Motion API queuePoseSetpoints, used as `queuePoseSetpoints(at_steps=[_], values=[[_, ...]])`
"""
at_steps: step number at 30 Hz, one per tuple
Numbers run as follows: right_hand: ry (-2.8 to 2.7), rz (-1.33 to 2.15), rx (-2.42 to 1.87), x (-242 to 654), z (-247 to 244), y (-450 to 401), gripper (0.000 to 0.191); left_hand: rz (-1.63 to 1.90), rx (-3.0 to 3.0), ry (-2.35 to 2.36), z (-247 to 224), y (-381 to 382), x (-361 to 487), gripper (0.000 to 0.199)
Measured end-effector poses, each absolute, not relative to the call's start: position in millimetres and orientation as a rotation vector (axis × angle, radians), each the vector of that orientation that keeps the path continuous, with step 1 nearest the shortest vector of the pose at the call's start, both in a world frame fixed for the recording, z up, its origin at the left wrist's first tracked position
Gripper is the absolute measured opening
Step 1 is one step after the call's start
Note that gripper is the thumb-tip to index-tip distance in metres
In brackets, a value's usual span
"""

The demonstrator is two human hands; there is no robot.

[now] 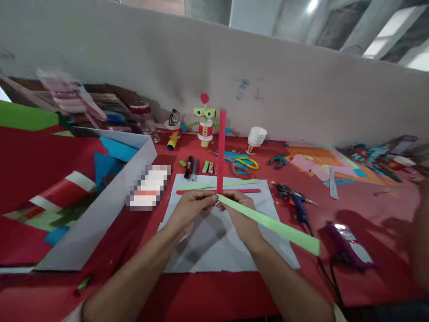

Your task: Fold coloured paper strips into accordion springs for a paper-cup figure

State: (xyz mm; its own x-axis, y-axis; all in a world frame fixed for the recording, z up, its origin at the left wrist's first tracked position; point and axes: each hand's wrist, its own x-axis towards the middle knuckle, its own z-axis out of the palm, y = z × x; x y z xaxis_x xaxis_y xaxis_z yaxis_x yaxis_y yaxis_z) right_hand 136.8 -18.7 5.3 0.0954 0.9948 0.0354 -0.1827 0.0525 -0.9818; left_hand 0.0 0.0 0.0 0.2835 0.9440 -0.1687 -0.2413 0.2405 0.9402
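Note:
Over the white sheet [231, 250], my left hand [192, 208] and my right hand [241, 212] meet with fingertips pinched on the joined ends of two paper strips. The red paper strip [222, 143] stands up, away from me. The light green paper strip [278, 226] slants down to the right, across my right wrist. A small folded bit shows between the fingers, mostly hidden. Behind my hands, another red strip [248, 191] and another green strip [241, 183] lie flat on the sheet.
Beyond the sheet are two markers [191, 169], scissors [248, 163] and a paper-cup figure [205, 129]. A glue gun [298, 201] with a cord and a purple device [350, 248] lie right. An open box [100, 219] holding paper pieces stands left; stacked cups [256, 136] stand near the wall.

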Motion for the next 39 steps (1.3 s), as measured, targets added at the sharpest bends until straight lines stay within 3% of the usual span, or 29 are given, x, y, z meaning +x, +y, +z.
queuePoseSetpoints(at_steps=[23,39], values=[[-0.972,1.18,-1.074,135.8,7.9,-19.7,0.01,1.103,0.778,0.848,3.6,-7.7,9.8,0.015],[-1.206,1.114,-1.207,139.4,16.7,-23.8,0.006,1.049,0.973,0.934,13.0,-5.9,-0.1,0.014]])
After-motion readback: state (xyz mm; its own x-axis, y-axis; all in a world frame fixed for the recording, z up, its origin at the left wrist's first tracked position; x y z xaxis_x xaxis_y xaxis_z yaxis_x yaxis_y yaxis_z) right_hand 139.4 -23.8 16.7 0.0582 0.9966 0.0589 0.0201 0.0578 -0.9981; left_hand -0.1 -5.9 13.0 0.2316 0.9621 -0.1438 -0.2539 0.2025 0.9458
